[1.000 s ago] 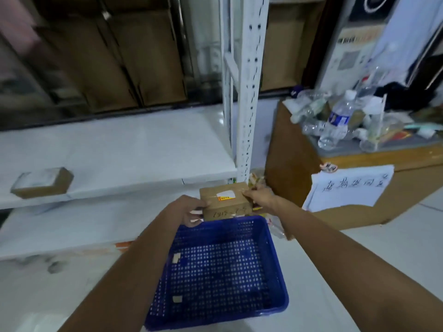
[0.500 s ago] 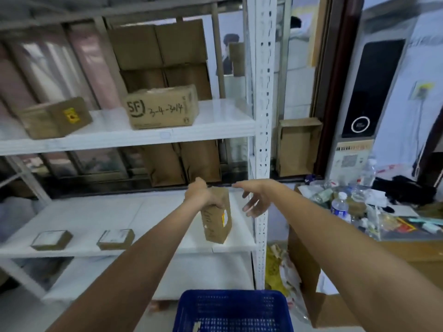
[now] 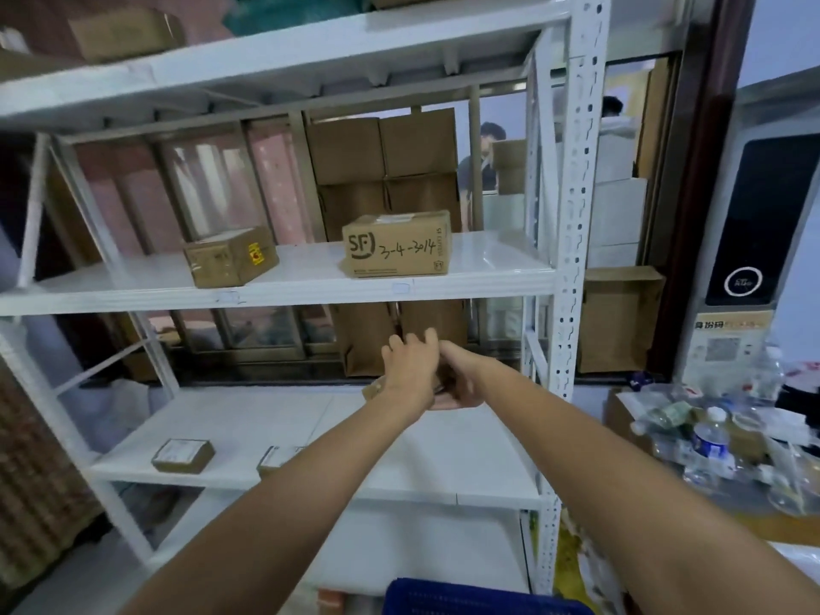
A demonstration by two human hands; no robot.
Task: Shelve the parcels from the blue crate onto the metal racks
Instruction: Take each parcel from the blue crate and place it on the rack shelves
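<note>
My left hand [image 3: 409,375] and my right hand [image 3: 461,379] reach together over the back of the middle shelf [image 3: 310,428] of the white metal rack. Between them is a small brown parcel [image 3: 374,388], mostly hidden; only a corner shows left of my left wrist. Both hands seem to hold it, and whether it rests on the shelf I cannot tell. The blue crate [image 3: 479,599] shows only its far rim at the bottom edge. Two flat parcels, one [image 3: 183,454] and another [image 3: 277,457], lie at the shelf's front left.
On the shelf above stand an SF box [image 3: 397,246] marked 3-4-3014 and a smaller brown box [image 3: 230,257]. The rack's right upright [image 3: 572,259] is close to my right arm. A counter with water bottles [image 3: 710,446] and clutter is at the right. A person stands behind the rack.
The parcel went from the crate up to the middle shelf and further back on it. My right hand, briefly off it, has closed in beside my left. My view has tilted upward.
</note>
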